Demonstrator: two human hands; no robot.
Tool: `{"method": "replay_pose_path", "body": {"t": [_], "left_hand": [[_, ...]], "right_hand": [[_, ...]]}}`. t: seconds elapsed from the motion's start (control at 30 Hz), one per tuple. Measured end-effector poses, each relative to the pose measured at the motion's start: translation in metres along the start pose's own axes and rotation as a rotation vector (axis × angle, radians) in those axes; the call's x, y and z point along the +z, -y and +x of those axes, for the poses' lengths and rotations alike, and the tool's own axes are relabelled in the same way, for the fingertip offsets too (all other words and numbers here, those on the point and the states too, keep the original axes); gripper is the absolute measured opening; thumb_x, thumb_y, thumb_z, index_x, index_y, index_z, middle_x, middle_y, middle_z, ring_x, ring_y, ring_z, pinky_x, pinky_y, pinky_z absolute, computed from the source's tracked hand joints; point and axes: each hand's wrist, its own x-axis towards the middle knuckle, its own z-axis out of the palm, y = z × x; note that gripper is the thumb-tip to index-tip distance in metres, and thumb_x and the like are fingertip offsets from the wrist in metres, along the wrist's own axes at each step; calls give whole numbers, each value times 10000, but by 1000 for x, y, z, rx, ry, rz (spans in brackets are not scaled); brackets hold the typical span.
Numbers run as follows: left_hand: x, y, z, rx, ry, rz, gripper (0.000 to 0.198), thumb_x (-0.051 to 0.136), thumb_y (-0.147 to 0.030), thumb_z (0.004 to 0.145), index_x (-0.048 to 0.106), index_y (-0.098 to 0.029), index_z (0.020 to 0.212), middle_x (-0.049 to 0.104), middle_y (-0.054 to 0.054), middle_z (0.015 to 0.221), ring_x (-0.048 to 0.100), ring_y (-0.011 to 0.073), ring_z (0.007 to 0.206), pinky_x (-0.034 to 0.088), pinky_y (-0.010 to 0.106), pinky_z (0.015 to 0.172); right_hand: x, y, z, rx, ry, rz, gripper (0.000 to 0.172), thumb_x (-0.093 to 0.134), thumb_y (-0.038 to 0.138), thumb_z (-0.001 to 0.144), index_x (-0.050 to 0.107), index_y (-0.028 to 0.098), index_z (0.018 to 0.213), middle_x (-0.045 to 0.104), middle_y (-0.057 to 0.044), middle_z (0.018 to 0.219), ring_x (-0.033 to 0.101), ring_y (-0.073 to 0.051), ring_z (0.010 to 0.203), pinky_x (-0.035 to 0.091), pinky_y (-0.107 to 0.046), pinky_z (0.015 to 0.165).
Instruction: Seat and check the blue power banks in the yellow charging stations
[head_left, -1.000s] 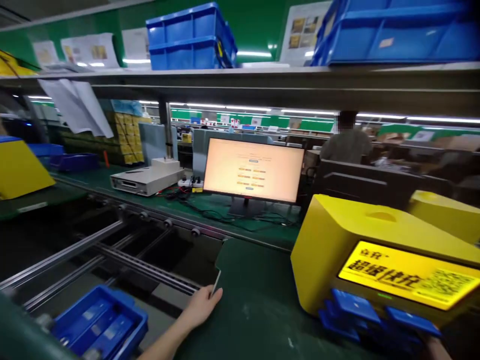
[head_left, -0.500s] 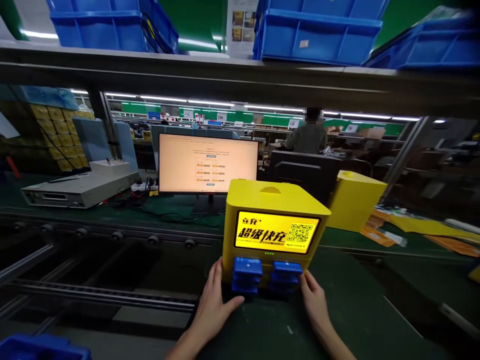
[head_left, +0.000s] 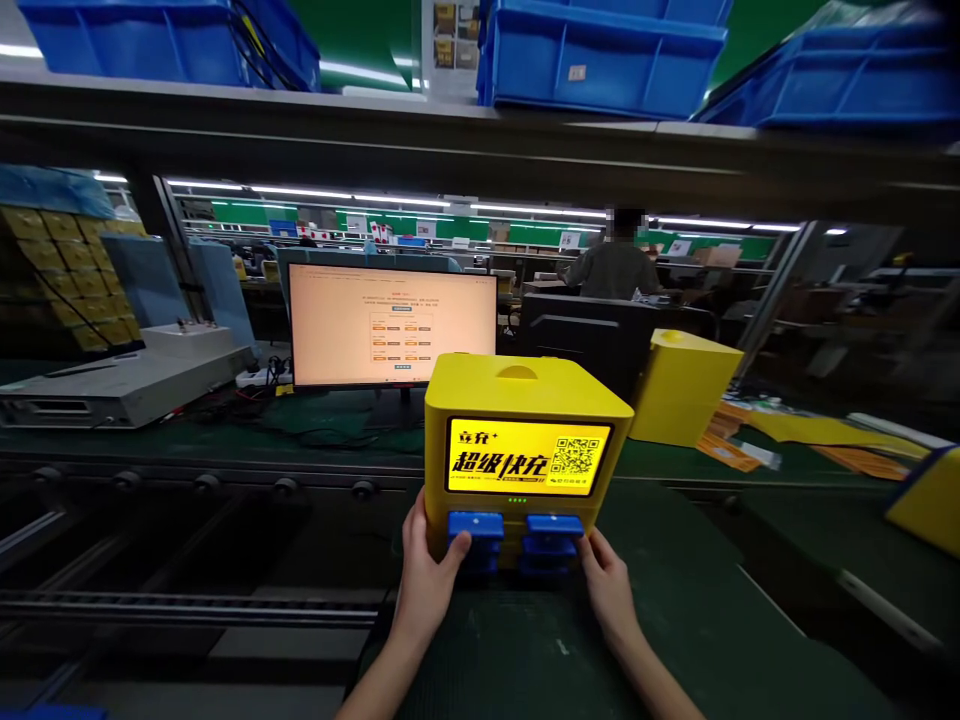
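A yellow power bank rental station [head_left: 525, 388] stands upright on the green work surface, its front screen lit with large characters and a QR code. Blue power banks [head_left: 477, 527] stick out of two stacks of slots below the screen; more blue ones [head_left: 553, 526] fill the right stack. My left hand [head_left: 429, 565] grips the lower left side, fingers along the wall and thumb against the edge of the left upper power bank. At the lower right corner, my right hand [head_left: 604, 580] is closed, with thumb and forefinger by the right stack; its other fingers are partly hidden.
Behind the station are a lit monitor [head_left: 394, 330] and a second yellow station [head_left: 686, 390]. A grey instrument [head_left: 124, 385] with cables sits at left. Blue crates [head_left: 600, 65] line the overhead shelf. Rollers [head_left: 285, 487] run along the left. A person [head_left: 619, 262] is farther back.
The view has shifted right, so the scene sits farther left. My left thumb has moved up from below onto the left power bank's edge. My right hand stays at the station's right corner.
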Motion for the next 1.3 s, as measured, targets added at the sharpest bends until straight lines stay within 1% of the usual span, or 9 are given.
{"method": "replay_pose_path", "body": {"t": [0.1, 0.2, 0.27, 0.4, 0.7, 0.9, 1.0, 1.1, 1.3], "left_hand": [[0, -2, 1, -20, -16, 5, 753, 517, -579, 790, 251, -188, 1377, 252, 121, 1423, 237, 274, 1342, 269, 434, 1103], [-8, 15, 1, 78, 107, 181, 913, 646, -496, 713, 129, -222, 1413, 159, 86, 1481, 165, 265, 1366, 227, 438, 1121], [-14, 28, 1, 96, 173, 285, 928, 660, -422, 710, 85, -251, 1418, 145, 64, 1493, 163, 260, 1367, 216, 444, 1124], [-19, 42, 1, 93, 168, 343, 842, 589, -402, 767, 73, -259, 1417, 160, 69, 1487, 191, 255, 1360, 229, 442, 1117], [-5, 23, 5, -45, 75, 106, 861, 555, -582, 734, 191, -166, 1394, 219, 132, 1438, 194, 290, 1355, 255, 450, 1108], [-1, 4, 10, -149, 59, -127, 818, 495, -626, 780, 175, -207, 1405, 258, 115, 1441, 275, 275, 1327, 253, 438, 1108], [-3, 7, 12, -84, 43, -21, 913, 587, -640, 682, 238, -162, 1377, 257, 134, 1439, 233, 295, 1339, 214, 450, 1121], [-4, 14, 11, -60, 16, 102, 904, 596, -623, 647, 298, -123, 1338, 311, 157, 1403, 248, 309, 1328, 207, 474, 1118], [-6, 27, 9, -32, 83, 246, 1015, 675, -526, 588, 182, -138, 1386, 249, 152, 1446, 253, 313, 1331, 242, 488, 1104]], "right_hand": [[-6, 2, -1, -4, 97, 12, 596, 571, 616, 790, 546, 193, 1208, 529, -80, 1264, 417, -312, 1204, 349, -446, 1011], [-11, 0, -3, -27, 199, -13, 703, 705, 539, 713, 461, 208, 1283, 486, -79, 1309, 409, -297, 1214, 348, -435, 1018], [-12, -4, -4, -83, 215, -121, 807, 774, 462, 667, 387, 213, 1330, 450, -85, 1338, 384, -295, 1231, 316, -450, 1035], [-12, -13, -4, -157, 187, -292, 796, 754, 447, 700, 349, 218, 1345, 422, -96, 1353, 351, -298, 1248, 281, -475, 1048], [5, 10, -7, 6, 140, 53, 792, 715, 447, 754, 282, 217, 1376, 394, -77, 1379, 359, -289, 1250, 336, -425, 1040], [13, 30, -5, -9, 88, 218, 721, 640, 472, 820, 263, 236, 1386, 450, -57, 1336, 380, -246, 1240, 410, -372, 988], [8, 28, -4, -77, 144, 88, 774, 697, 449, 772, 268, 244, 1384, 365, -58, 1398, 342, -263, 1261, 336, -415, 1041], [1, 20, -4, -169, 81, -90, 788, 724, 451, 735, 318, 218, 1369, 340, -85, 1409, 303, -292, 1277, 251, -473, 1074], [-5, 6, -9, -189, 118, -272, 962, 764, 433, 693, 171, 262, 1431, 278, -63, 1448, 253, -266, 1306, 206, -479, 1086]]}}
